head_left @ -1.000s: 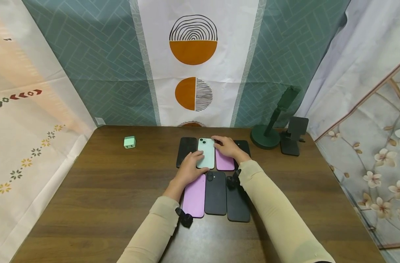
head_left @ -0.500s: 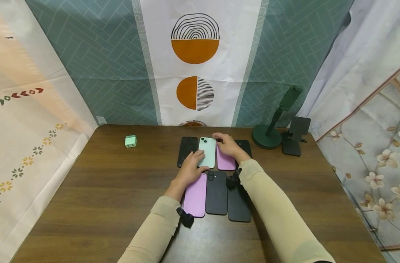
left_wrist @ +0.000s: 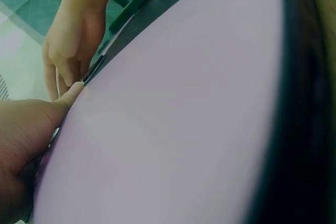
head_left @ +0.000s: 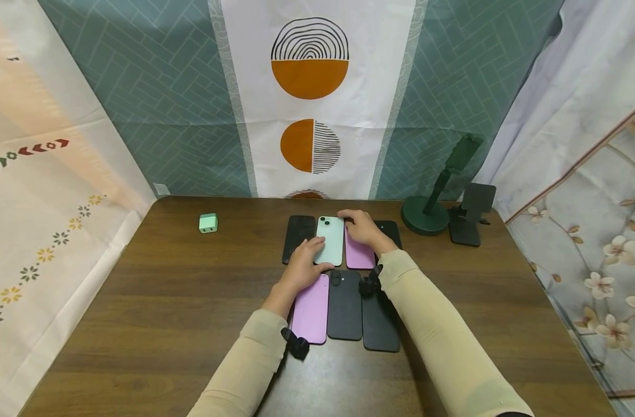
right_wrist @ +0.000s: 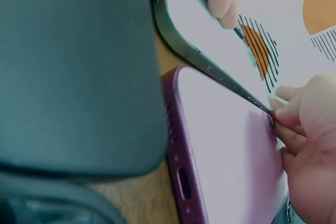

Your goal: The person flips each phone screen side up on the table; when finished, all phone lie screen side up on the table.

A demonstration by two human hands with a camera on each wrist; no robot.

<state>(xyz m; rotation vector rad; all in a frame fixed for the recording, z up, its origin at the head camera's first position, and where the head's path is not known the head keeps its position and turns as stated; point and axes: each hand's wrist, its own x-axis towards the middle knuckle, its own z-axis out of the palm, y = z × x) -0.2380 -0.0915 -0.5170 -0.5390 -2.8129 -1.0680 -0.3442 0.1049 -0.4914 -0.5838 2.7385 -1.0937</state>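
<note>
A mint smartphone (head_left: pixel 332 238) lies in the back row of phones, camera end away from me. My left hand (head_left: pixel 299 267) holds its near left part, thumb at the bottom edge and fingers over the left side. At the far right corner, the fingertips of my right hand (head_left: pixel 363 230) grip the phone's edge. The right wrist view shows that hand (right_wrist: pixel 315 145) beside the camera of a purple phone (right_wrist: pixel 226 129), with left-hand fingers at the mint phone's (right_wrist: pixel 210 35) other end. Another purple phone (head_left: pixel 309 318) lies under my left wrist and fills the left wrist view.
Dark phones flank the back row, one left (head_left: pixel 298 229) and one right (head_left: pixel 389 231). In the front row lie a black phone (head_left: pixel 345 307) and another dark one (head_left: pixel 381 324). A green lamp (head_left: pixel 425 216) and black phone stand (head_left: pixel 466 229) are back right; a mint charger (head_left: pixel 208 223) sits left.
The head view has shifted slightly. Both hands stay at the mint phone, and the phones keep their places.
</note>
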